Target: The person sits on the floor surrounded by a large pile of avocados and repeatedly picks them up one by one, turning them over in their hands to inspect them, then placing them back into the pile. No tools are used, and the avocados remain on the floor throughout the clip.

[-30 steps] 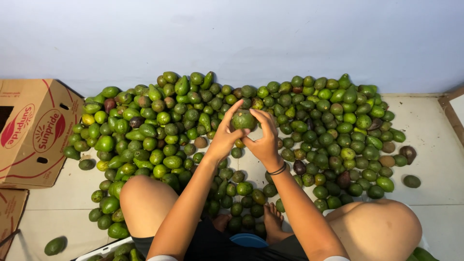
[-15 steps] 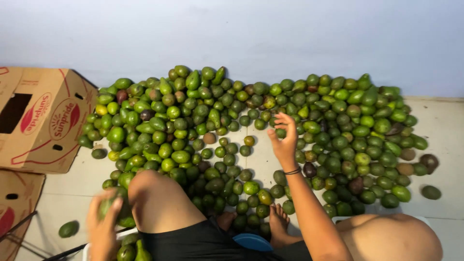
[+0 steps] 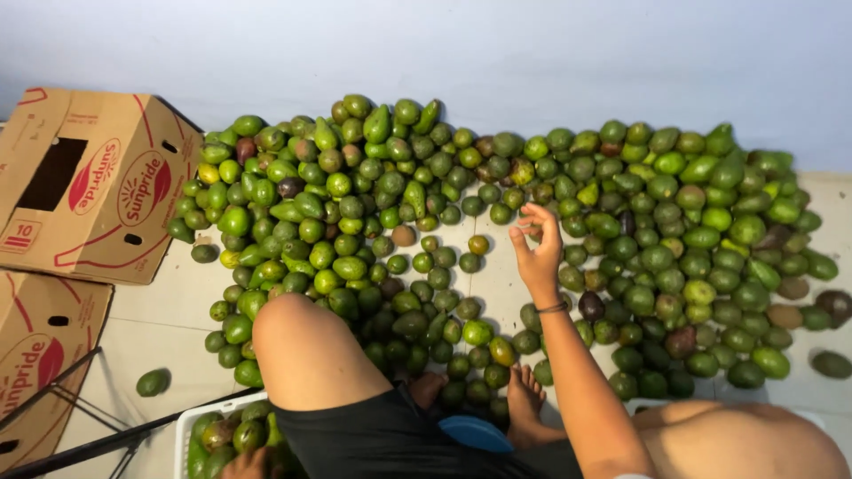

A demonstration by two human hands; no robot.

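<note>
A big pile of green avocados (image 3: pixel 355 204) covers the tiled floor in front of me, with a few brown and dark ones mixed in. My right hand (image 3: pixel 537 248) hovers over the middle of the pile, fingers spread and holding nothing, with a dark band on its wrist. My left hand (image 3: pixel 248 463) is down at the bottom edge, among the avocados inside a white crate (image 3: pixel 182 435) beside my left knee. Only part of that hand shows, so its grip is unclear.
Two printed cardboard boxes stand at the left, one (image 3: pixel 89 177) on its side near the wall and one (image 3: pixel 35 355) below it. A lone avocado (image 3: pixel 153 382) lies on the tiles. Black metal rods (image 3: pixel 89 443) cross the lower left. My bare knees and feet frame the pile.
Both hands held one avocado over the pile a second ago. My left hand then carried it down to the white crate, while my right hand stayed over the pile, open.
</note>
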